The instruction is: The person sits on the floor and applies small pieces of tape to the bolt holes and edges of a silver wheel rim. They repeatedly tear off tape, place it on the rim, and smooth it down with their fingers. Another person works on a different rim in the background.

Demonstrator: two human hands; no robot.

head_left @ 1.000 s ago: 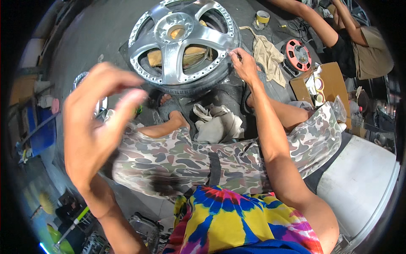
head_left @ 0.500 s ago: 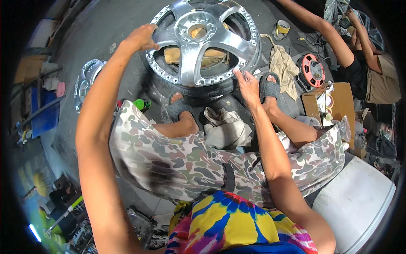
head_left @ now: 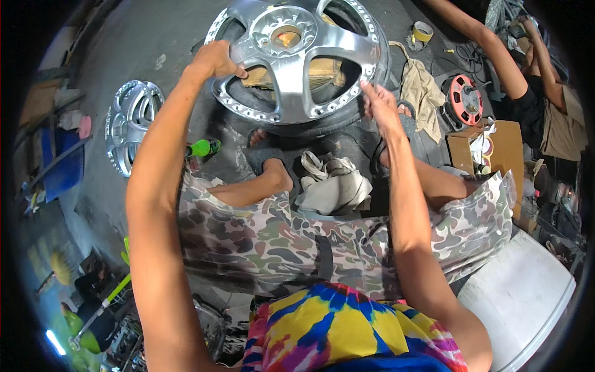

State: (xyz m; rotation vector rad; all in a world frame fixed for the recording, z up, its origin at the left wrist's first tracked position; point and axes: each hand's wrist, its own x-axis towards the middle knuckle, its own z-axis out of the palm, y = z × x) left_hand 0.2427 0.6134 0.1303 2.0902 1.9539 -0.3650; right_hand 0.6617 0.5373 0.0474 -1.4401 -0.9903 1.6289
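A silver five-spoke alloy wheel face, with small holes round its edge, lies in front of me on top of a dark tyre. My left hand is closed round its left edge, the thumb reaching over into the gap between two spokes. At the lower right edge, my right hand grips the rim between thumb and fingers. Through the gaps a yellowish-brown block shows beneath the wheel; its kind I cannot tell.
Another silver wheel part stands at the left, near a green-and-black tool. A whitish cloth lies between my feet. On the right are a beige cloth, a red cable reel, a cardboard box and another person's arm.
The wheel face has turned anticlockwise, its lower spoke shifting right. My right hand has moved up along the right edge; my left hand stays on the left edge. The view has shifted slightly.
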